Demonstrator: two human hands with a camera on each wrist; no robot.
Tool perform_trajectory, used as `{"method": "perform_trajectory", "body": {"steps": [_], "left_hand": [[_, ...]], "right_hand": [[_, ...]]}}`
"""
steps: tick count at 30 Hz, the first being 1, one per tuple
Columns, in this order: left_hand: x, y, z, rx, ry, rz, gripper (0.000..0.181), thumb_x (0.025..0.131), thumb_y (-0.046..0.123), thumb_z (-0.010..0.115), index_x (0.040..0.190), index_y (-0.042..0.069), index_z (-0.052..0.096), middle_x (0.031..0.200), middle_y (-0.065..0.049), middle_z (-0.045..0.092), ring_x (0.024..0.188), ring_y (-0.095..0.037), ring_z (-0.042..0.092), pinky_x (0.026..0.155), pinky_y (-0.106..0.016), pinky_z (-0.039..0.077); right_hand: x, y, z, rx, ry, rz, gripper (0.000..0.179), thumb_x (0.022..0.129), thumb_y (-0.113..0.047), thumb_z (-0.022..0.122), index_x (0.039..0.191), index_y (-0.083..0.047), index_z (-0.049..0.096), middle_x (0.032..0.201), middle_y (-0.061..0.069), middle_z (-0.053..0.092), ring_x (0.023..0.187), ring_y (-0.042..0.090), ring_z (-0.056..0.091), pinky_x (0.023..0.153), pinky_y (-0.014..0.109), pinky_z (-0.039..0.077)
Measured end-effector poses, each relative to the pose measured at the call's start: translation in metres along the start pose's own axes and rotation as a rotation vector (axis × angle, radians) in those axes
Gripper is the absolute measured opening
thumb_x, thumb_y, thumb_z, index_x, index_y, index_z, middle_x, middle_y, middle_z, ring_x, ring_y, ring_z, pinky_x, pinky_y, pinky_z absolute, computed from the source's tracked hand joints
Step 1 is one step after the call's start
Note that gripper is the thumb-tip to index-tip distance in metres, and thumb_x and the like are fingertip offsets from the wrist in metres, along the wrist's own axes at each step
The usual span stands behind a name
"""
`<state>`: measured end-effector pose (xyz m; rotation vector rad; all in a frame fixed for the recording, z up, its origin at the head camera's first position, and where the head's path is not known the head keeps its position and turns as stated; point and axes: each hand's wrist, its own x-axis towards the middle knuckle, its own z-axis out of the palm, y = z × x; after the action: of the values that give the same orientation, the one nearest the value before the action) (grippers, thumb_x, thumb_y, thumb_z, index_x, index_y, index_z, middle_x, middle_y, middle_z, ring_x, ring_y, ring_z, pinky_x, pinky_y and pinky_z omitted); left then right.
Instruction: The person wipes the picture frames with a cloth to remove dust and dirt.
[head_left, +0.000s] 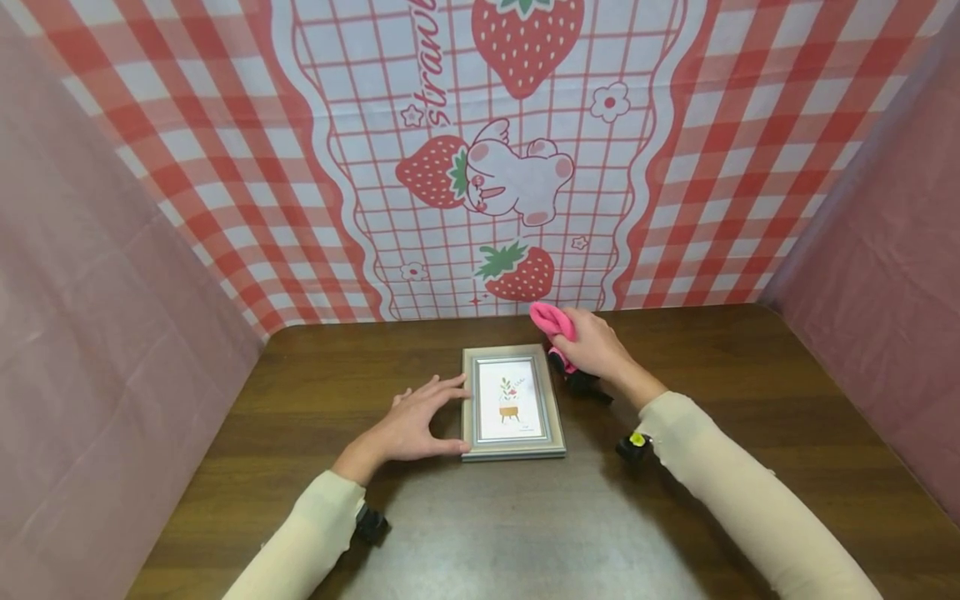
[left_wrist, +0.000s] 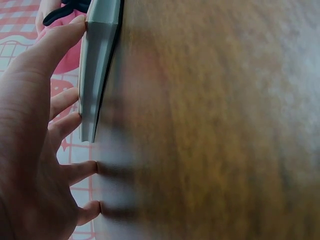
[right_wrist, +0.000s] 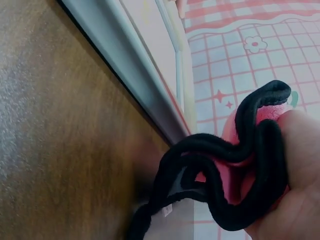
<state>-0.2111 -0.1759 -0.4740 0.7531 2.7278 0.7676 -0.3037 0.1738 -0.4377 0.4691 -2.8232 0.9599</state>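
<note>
A silver-framed picture (head_left: 512,450) of a potted plant lies face up on the brown wooden table. My left hand (head_left: 412,421) is spread along its left side, with thumb and fingertips touching the frame's edge. In the left wrist view, the other two fingertips of that hand (left_wrist: 30,120) rest on the tabletop beside the frame (left_wrist: 97,65). Just past the frame's upper right corner, my right hand (head_left: 596,343) grips a bunched pink cloth (head_left: 553,321). Its thick black edging (right_wrist: 215,185) hangs in folds near the frame's side (right_wrist: 127,60) in the right wrist view.
The wooden table (head_left: 360,517) reaches back to a red-and-white strawberry-print cloth (head_left: 450,275). Plain pink cloths hang at the left (head_left: 127,317) and right (head_left: 877,275). Black wrist devices (head_left: 371,525) sit under both cream sleeves.
</note>
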Motion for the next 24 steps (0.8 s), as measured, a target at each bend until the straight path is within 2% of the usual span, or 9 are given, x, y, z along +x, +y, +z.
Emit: {"method": "perform_trajectory", "body": {"steps": [4,10,17,19,24], "left_hand": [[0.001,0.0,0.0,-0.004,-0.002,-0.002,0.084,0.093,0.061,0.085,0.164,0.028,0.057,0.187,0.003,0.036,0.176,-0.046,0.023,0.129,-0.091,0.017],[0.001,-0.001,0.001,0.002,0.001,-0.004,0.084,0.093,0.062,0.085,0.164,0.028,0.057,0.187,0.003,0.036,0.176,-0.047,0.024,0.128,-0.091,0.017],[0.001,0.001,0.0,-0.008,0.001,-0.008,0.084,0.093,0.062,0.086,0.164,0.028,0.057,0.187,0.003,0.035,0.176,-0.048,0.024,0.129,-0.091,0.016],[0.001,0.001,-0.001,-0.008,0.001,-0.009,0.084,0.093,0.062,0.086,0.164,0.028,0.057,0.187,0.003,0.035,0.176,-0.048,0.024,0.129,-0.09,0.016],[0.001,0.001,0.0,-0.008,0.001,-0.009,0.083,0.093,0.062,0.086,0.164,0.028,0.058,0.187,0.003,0.035,0.176,-0.048,0.024,0.129,-0.091,0.016]], "right_hand": [[0.001,0.0,-0.003,-0.002,0.004,-0.036,0.02,0.103,-0.015,0.072,0.119,-0.004,0.068,0.102,0.018,0.065,0.095,0.034,0.065,0.079,0.043,0.05],[0.001,0.001,0.001,-0.007,-0.022,-0.114,0.046,0.101,-0.011,0.07,0.146,0.0,0.066,0.126,0.023,0.07,0.107,0.037,0.063,0.092,0.053,0.052],[0.003,0.005,0.005,-0.03,-0.088,-0.241,0.035,0.099,-0.005,0.071,0.134,-0.004,0.074,0.115,0.016,0.069,0.099,0.03,0.06,0.09,0.048,0.05],[0.004,0.005,0.006,-0.041,-0.109,-0.254,0.037,0.099,-0.003,0.072,0.136,-0.005,0.075,0.117,0.016,0.071,0.102,0.03,0.061,0.093,0.049,0.052],[0.003,0.007,0.009,-0.091,-0.183,-0.247,0.042,0.102,-0.004,0.071,0.144,-0.008,0.073,0.14,0.019,0.071,0.123,0.038,0.066,0.107,0.063,0.056]]}}
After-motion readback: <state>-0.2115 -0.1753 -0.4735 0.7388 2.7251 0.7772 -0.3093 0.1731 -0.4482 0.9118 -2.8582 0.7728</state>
